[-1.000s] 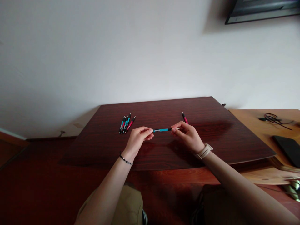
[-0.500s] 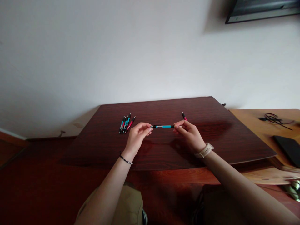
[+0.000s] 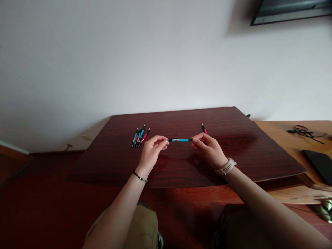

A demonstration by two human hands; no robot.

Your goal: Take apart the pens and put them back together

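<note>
Pen, blue-bodied with black ends (image 3: 181,140), held roughly level above the dark tabletop (image 3: 178,169), between both hands. Left hand (image 3: 152,148): thumb and fingertips pinched on the pen's left end. Right hand (image 3: 209,148): thumb and fingertips pinched near the right end; a thin pale tip projects past the fingers. Neither palm touches the pen; its middle length is uncovered.

Neighbours: loose group of pens (image 3: 142,132), blue and red, lying just beyond and left of the left hand. Single red pen (image 3: 204,129) just beyond the right hand, near end hidden by it.

Edges: far edge runs along the pale wall (image 3: 166,62); near edge passes below the wrists, forearms crossing it. Right edge slants toward a lighter wooden surface (image 3: 275,133) bearing a black cable (image 3: 302,130) and a dark flat object (image 3: 317,164).

Room: bare dark wood between pen group and single red pen, and widely rightward of the right hand.
</note>
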